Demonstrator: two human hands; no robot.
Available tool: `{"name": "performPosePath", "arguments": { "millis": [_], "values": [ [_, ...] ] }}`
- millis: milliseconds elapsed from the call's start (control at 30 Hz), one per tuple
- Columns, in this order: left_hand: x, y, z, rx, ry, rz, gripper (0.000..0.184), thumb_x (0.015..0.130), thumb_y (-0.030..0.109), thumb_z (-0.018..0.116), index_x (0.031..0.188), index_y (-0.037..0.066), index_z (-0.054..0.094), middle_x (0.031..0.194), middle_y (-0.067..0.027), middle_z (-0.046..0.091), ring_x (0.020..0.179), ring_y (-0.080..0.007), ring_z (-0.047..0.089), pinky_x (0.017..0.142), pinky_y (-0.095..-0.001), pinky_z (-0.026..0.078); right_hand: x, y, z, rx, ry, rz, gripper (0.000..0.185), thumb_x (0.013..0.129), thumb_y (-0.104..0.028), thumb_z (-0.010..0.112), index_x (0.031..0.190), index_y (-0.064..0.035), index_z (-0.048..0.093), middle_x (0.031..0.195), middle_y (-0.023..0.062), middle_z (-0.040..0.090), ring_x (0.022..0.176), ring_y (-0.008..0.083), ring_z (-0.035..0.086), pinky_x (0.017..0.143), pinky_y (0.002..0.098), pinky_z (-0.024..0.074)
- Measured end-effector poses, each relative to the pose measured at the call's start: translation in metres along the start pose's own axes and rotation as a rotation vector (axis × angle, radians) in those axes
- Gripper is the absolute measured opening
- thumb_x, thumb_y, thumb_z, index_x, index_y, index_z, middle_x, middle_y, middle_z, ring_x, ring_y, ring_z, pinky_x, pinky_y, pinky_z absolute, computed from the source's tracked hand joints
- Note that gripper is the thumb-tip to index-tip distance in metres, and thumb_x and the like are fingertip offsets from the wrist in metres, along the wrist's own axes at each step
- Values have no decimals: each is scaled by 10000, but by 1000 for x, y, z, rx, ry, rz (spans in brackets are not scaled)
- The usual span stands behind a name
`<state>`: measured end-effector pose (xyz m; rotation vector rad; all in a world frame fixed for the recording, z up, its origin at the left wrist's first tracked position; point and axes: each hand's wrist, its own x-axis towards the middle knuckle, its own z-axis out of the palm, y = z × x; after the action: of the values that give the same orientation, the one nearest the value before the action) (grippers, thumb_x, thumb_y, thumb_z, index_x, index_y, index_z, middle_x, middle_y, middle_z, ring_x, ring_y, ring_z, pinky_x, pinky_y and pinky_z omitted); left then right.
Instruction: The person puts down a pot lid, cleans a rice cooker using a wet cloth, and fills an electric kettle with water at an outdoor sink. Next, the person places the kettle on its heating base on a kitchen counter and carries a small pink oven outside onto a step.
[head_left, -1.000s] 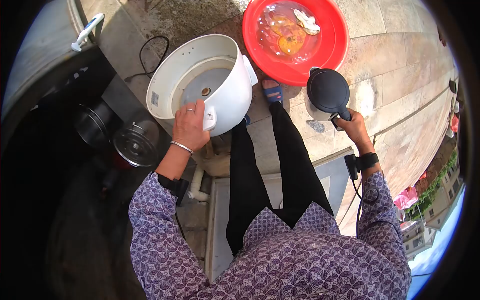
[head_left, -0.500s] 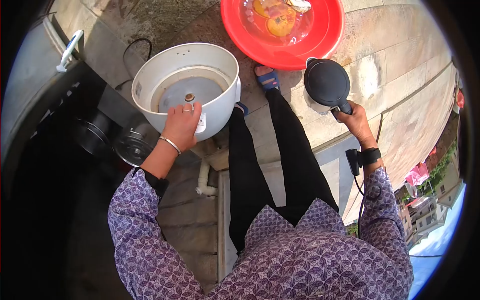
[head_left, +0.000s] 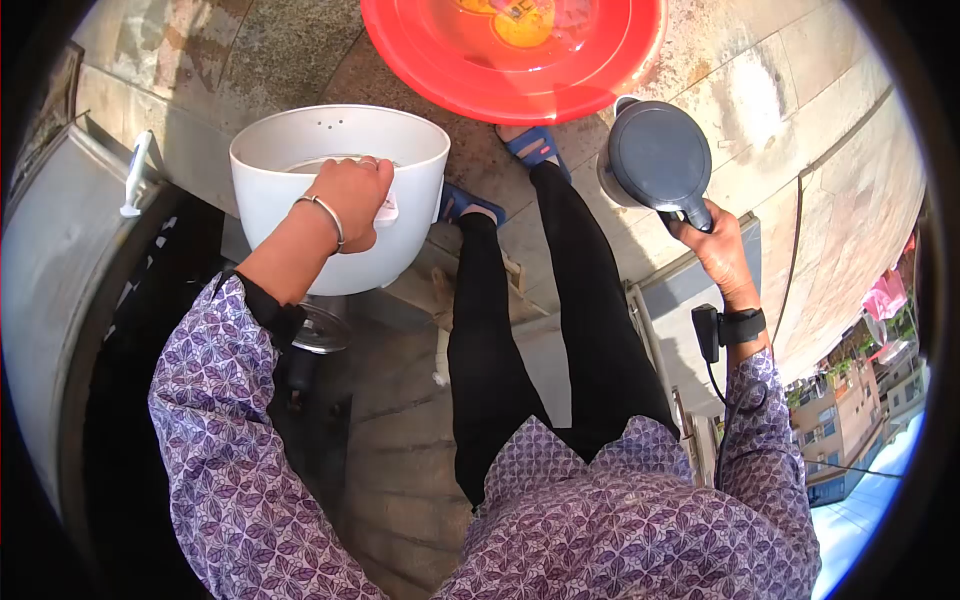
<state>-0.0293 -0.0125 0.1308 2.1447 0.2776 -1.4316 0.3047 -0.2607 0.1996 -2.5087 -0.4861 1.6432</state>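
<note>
At ten o'clock, the left hand hooks its fingers over the white pot's rim; at two, the right hand clasps the kettle. Both vessels are lifted.

An open white pot and a dark-lidded kettle are held apart.

L hand: back of hand up, fingers curled in a closed grip.
L arm: elbow bent out to L, forearm angled fwd & inward.
R hand: fingers wrapped shut, gripping.
R arm: reaching fwd on R side, forearm tipped slightly inward.
Both hands: raised, well apart.
</note>
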Motion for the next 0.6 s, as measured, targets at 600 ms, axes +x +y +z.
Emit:
{"name": "performPosePath", "arguments": {
  "millis": [600],
  "values": [
    [149,59,-109,164,-477,-20,324,676,158,637,979,54,686,1058,-149,643,1017,-267,611,818,-383,492,2,61,-15,228,103,222,227,716,-137,668,880,11,618,635,-31,492,602,66,443,576,232,397]
  ]
}}
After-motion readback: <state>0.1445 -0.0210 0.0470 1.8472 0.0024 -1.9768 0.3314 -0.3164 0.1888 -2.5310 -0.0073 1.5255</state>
